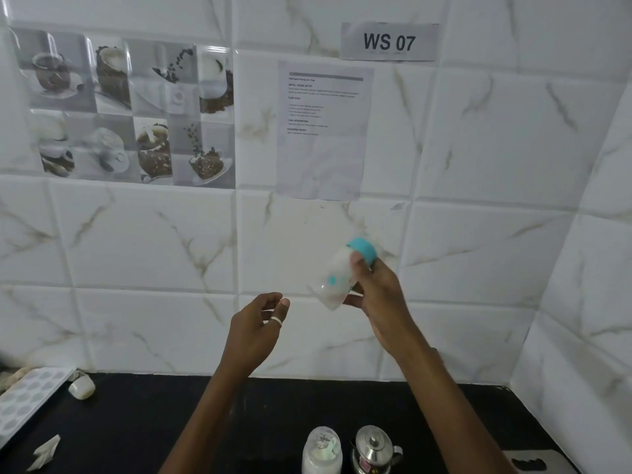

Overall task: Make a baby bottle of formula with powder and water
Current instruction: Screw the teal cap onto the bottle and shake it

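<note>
Desk (136, 422), black, against marble-tiled walls (136, 241), bearing one powder container (321, 453) and one steel kettle (374, 448). Right hand (379, 295) grips one teal-capped baby bottle (333, 273), tilted, aloft; left hand (254, 331) loosely curled, empty.

The jar (321, 451) sits just left of the kettle (374, 448) at the counter's (136, 422) near edge. Tray's (24, 401) way off left, and the bottle (333, 278) is up in the right hand (379, 295), above the jar.
</note>
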